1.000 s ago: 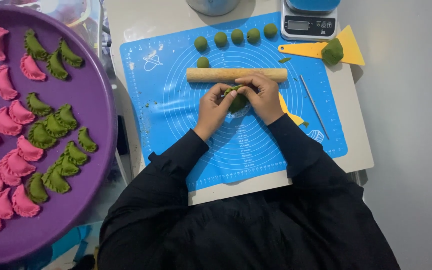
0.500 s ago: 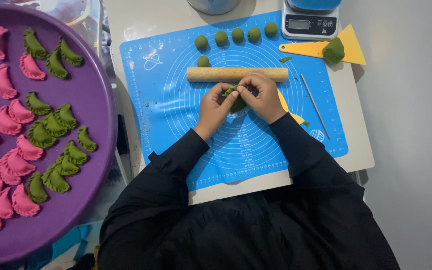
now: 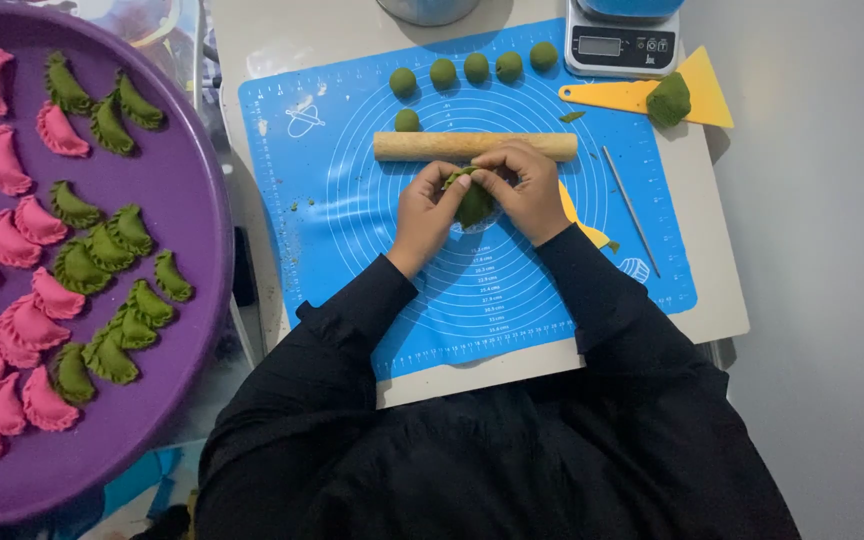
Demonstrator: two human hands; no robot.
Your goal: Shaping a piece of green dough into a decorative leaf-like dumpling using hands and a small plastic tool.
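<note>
Both hands meet over the middle of a blue silicone mat [image 3: 352, 250], pinching one green dough dumpling [image 3: 474, 203] between them. My left hand [image 3: 429, 212] holds its left side and my right hand [image 3: 523, 190] grips its top and right edge. Just beyond the fingers lies a wooden rolling pin [image 3: 422, 146]. Several green dough balls [image 3: 473, 68] line the mat's far edge, and one more ball [image 3: 407, 120] sits against the pin.
A large purple tray [image 3: 172, 140] at the left holds several pink and green folded dumplings. A yellow scraper [image 3: 632, 95] carries a green dough lump [image 3: 669, 99]. A kitchen scale [image 3: 620, 42] stands at the back, and a thin stick [image 3: 631, 211] lies at the right.
The fingers have shifted slightly along the dumpling's edge; hands and dumpling stay in the same spot.
</note>
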